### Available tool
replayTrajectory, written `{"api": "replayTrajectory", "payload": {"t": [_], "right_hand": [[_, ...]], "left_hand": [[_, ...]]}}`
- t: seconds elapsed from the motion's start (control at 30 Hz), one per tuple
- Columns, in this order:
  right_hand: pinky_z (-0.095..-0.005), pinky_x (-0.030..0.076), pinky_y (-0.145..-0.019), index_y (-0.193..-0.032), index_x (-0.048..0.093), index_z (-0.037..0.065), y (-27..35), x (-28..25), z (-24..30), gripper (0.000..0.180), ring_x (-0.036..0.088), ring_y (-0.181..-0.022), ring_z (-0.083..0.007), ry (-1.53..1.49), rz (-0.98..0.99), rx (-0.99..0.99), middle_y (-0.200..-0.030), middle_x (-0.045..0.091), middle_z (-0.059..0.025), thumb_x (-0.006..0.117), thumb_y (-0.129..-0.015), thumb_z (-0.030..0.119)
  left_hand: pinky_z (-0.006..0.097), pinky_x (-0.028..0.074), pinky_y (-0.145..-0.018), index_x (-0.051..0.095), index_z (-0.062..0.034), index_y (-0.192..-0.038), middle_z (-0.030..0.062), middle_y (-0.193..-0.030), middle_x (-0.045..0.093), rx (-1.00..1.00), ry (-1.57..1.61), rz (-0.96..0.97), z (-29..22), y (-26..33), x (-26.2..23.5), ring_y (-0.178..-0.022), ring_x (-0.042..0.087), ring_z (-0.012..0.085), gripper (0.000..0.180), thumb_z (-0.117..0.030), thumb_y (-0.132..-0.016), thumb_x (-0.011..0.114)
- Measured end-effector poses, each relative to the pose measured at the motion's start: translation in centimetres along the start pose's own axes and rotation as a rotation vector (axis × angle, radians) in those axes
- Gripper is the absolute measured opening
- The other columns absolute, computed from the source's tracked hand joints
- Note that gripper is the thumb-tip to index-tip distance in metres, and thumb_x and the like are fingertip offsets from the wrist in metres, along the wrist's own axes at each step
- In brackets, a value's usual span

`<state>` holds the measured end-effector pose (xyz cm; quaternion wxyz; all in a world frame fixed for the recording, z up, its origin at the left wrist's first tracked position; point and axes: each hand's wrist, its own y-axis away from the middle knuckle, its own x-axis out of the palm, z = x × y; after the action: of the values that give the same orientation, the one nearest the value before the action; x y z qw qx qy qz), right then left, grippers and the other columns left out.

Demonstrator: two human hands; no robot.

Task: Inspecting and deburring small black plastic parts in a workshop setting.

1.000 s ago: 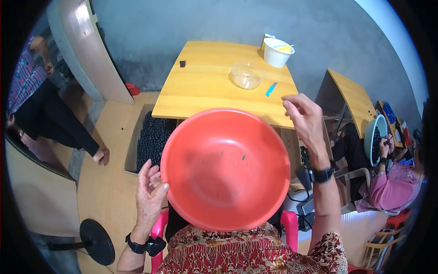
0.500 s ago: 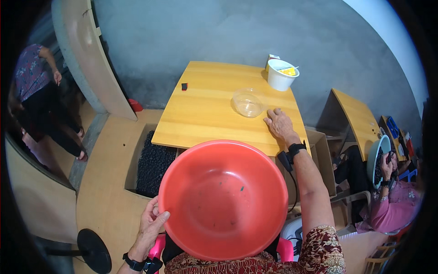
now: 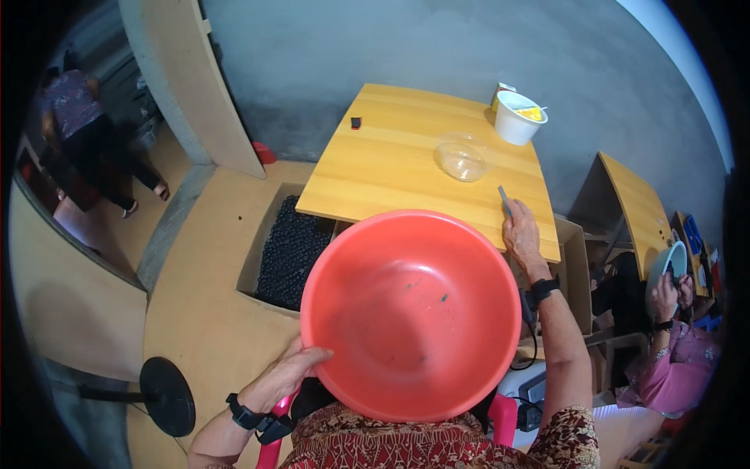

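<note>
A large red plastic basin [image 3: 410,328] rests on my lap, with only a few small dark flecks inside. My left hand [image 3: 293,366] grips its left rim, thumb over the edge. My right hand [image 3: 522,233] is at the right edge of the wooden table [image 3: 391,168], closed round a slim grey-blue tool [image 3: 504,199] that points away from me; its exact kind does not show. Just left of the tool's tip sits a clear plastic bowl [image 3: 462,162].
A carton of small black pieces [image 3: 293,254] stands left of the table, another carton [image 3: 574,266] right. A white tub [image 3: 519,121] and a small black-red object [image 3: 356,123] are on the table. A person in pink [image 3: 680,363] works at right; another person [image 3: 78,117] is far left.
My right hand has picked up the slim grey-blue tool and drawn back toward the table's right edge. My view has shifted. The person at far left has turned and bent over.
</note>
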<state>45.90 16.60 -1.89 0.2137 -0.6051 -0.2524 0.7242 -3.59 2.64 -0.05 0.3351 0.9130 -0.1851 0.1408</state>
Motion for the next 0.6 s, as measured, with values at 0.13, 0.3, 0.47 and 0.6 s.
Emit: {"api": "replayTrajectory", "payload": {"t": [0.13,0.3,0.47,0.6], "right_hand": [[-0.0484,0.05,-0.091,-0.113,0.061,0.0,0.1,0.2,-0.1,0.028,0.06,-0.104,-0.0412,0.007,-0.031,0.052,-0.109,0.063,-0.0214,0.056,-0.086,0.002],[-0.0483,0.049,-0.089,-0.113,0.062,-0.001,0.6,0.4,-0.3,0.028,0.06,-0.102,-0.041,0.054,-0.128,0.074,-0.105,0.063,-0.0213,0.058,-0.085,0.003],[-0.0497,0.049,-0.089,-0.108,0.064,0.0,0.7,0.9,-0.9,0.025,0.06,-0.101,-0.0413,0.078,-0.169,0.087,-0.104,0.063,-0.0216,0.06,-0.084,0.006],[-0.0478,0.048,-0.098,-0.109,0.067,-0.001,0.7,1.3,-1.7,0.025,0.06,-0.111,-0.0406,0.057,-0.078,0.197,-0.115,0.065,-0.0229,0.06,-0.088,0.009]], "left_hand": [[0.034,0.055,-0.097,0.046,-0.0025,-0.142,0.0109,-0.129,0.064,0.109,0.041,-0.087,-0.2,2.1,-0.9,-0.113,0.065,0.0191,0.052,-0.003,-0.093,0.064],[0.041,0.059,-0.094,0.054,0.0011,-0.131,0.0122,-0.123,0.065,0.279,0.23,-0.239,-0.8,3.8,-2.5,-0.109,0.068,0.0239,0.043,-0.006,-0.09,0.066],[0.044,0.061,-0.092,0.059,-0.0024,-0.118,0.0115,-0.12,0.066,0.39,0.505,-0.306,-0.9,1.6,-3.9,-0.107,0.069,0.0251,0.028,-0.008,-0.091,0.066],[0.044,0.061,-0.091,0.059,-0.005,-0.113,0.0112,-0.12,0.066,0.512,0.598,-0.271,-1.6,0.3,-6.5,-0.106,0.069,0.0261,0.025,-0.008,-0.09,0.067]]}}
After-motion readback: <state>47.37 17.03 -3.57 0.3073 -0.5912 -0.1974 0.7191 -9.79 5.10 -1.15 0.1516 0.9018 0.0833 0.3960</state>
